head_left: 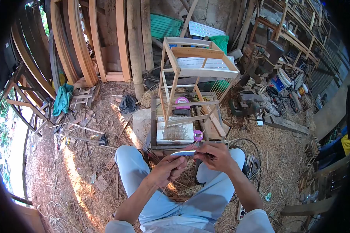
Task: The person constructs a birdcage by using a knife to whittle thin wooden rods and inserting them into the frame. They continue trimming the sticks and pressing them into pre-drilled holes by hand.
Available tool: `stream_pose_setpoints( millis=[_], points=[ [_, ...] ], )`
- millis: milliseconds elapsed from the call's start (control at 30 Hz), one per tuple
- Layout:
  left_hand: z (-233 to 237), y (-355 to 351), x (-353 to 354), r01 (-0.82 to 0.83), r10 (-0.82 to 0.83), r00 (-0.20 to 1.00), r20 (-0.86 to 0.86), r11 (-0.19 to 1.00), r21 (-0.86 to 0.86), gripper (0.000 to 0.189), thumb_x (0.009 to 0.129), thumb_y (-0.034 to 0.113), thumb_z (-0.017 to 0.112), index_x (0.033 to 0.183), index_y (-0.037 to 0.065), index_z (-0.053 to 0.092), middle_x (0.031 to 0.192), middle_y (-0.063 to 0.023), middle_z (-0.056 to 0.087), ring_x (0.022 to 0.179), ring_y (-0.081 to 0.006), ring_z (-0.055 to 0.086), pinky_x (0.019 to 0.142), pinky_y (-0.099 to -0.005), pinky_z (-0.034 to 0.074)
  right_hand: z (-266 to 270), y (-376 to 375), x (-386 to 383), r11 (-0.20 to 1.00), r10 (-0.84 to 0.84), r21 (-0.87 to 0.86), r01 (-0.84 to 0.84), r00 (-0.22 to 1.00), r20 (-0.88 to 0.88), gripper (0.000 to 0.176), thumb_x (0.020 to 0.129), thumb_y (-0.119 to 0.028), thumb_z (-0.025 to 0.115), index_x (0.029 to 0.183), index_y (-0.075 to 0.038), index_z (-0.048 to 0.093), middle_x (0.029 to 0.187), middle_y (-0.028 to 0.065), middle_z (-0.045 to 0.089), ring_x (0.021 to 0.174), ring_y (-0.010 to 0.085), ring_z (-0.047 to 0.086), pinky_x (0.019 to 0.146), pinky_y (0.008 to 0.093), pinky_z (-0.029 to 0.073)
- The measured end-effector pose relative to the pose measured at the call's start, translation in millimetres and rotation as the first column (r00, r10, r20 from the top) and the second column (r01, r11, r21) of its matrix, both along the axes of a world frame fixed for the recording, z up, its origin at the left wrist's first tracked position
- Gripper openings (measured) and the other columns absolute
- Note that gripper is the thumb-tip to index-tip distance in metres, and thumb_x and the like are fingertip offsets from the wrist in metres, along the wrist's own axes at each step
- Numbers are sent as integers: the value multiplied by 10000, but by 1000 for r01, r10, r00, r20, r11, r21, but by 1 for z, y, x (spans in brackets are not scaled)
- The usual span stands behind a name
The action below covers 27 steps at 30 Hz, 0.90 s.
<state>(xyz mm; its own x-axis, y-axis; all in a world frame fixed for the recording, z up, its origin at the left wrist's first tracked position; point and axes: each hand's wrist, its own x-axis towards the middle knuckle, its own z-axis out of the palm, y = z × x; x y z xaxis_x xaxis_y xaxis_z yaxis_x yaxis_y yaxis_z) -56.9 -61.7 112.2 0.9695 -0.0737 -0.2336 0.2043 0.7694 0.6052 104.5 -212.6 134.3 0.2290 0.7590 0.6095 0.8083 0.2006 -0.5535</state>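
Over my lap, my right hand [214, 156] is closed on a knife [184, 153], its bright blade pointing left. My left hand [168, 171] is closed just below the blade, its thumb near the metal. A thin pale strip seems to run through its fingers, but most of it is hidden. Beyond my hands stands a low wooden bench [153, 128] with a whitish block [175, 130] on it. A light wooden frame [206, 72] with slender legs and strung cords leans there. A pink tape measure [182, 102] and a purple roll [198, 135] lie by the block.
Curved timber pieces [74, 42] stand against the left wall. A green cloth [62, 99] hangs over scrap wood, and a black plastic bag [127, 104] lies on the shavings-covered floor. A bench vise [247, 103] and clutter fill the right. A power strip [241, 213] and cable lie beside my leg.
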Motion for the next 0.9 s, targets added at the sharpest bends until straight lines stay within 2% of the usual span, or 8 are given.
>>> stream_pose_setpoints(
  millis=[167, 233, 333, 467, 667, 733, 833, 900],
  points=[
    [4, -2, 0, 9, -10, 1000, 28, 1000, 29, 575, 963, 222, 518, 1470, 155, 256, 727, 47, 362, 519, -23, 269, 410, -177, 196, -2, -4, 8, 1000, 15, 15, -15, 1000, -16, 133, 750, -48, 740, 824, -23, 633, 730, 89, 634, 548, 210, 611, 474, 303, 449],
    [6, -3, -4, 31, -31, 999, 35, 1000, -1, 596, 952, 228, 538, 1471, 164, 252, 726, 37, 364, 519, -26, 278, 407, -176, 197, -5, -10, 21, 987, -158, 21, 158, 987, -11, 116, 751, -13, 724, 820, -16, 631, 776, 113, 659, 576, 239, 629, 499, 305, 467],
    [3, -3, -11, 28, -30, 997, 67, 999, 30, 529, 986, 231, 479, 1470, 218, 267, 750, 28, 369, 511, -25, 257, 415, -172, 183, -4, -16, 42, 969, -235, 93, 231, 971, 36, 127, 745, 11, 714, 828, -5, 618, 803, 137, 666, 586, 267, 633, 517, 311, 478],
    [9, -1, -6, 125, -128, 990, 59, 991, 48, 585, 963, 242, 520, 1472, 168, 241, 722, 11, 365, 505, -40, 282, 402, -176, 207, 9, -15, 26, 962, -274, 43, 271, 960, 63, 159, 748, -2, 720, 858, -3, 605, 762, 123, 640, 563, 268, 615, 506, 325, 468],
    [-1, 3, -15, -18, 6, 999, 41, 952, 306, 447, 986, 231, 477, 1409, 128, 372, 698, 6, 367, 511, -53, 279, 424, -195, 220, 1, -13, 48, 974, -219, 82, 211, 970, 104, 143, 771, -54, 723, 854, -18, 612, 705, 102, 608, 556, 217, 602, 505, 319, 447],
    [-1, 6, -24, -2, -1, 1000, 10, 946, 323, 438, 985, 218, 479, 1402, 120, 386, 682, 17, 346, 519, -57, 274, 436, -198, 212, -15, -23, 82, 756, -642, -7, 654, 740, -199, 101, 813, -73, 678, 846, -13, 603, 705, 95, 621, 583, 157, 607, 529, 300, 451],
    [-2, 8, -31, -89, 97, 995, -24, 966, 245, 466, 980, 201, 488, 1422, 140, 351, 701, 27, 338, 515, -56, 270, 422, -195, 210, -15, -32, 79, 749, -639, -27, 663, 710, -295, 93, 843, -87, 639, 835, -8, 590, 742, 99, 651, 641, 119, 613, 556, 277, 460],
    [1, 7, -26, -123, 132, 991, -25, 964, 236, 474, 979, 207, 489, 1426, 146, 343, 706, 26, 342, 512, -53, 267, 417, -193, 209, -17, -21, 45, 885, -457, -35, 465, 851, -257, 76, 818, -58, 653, 850, -18, 598, 760, 90, 654, 647, 146, 621, 563, 294, 474]
  ],
)
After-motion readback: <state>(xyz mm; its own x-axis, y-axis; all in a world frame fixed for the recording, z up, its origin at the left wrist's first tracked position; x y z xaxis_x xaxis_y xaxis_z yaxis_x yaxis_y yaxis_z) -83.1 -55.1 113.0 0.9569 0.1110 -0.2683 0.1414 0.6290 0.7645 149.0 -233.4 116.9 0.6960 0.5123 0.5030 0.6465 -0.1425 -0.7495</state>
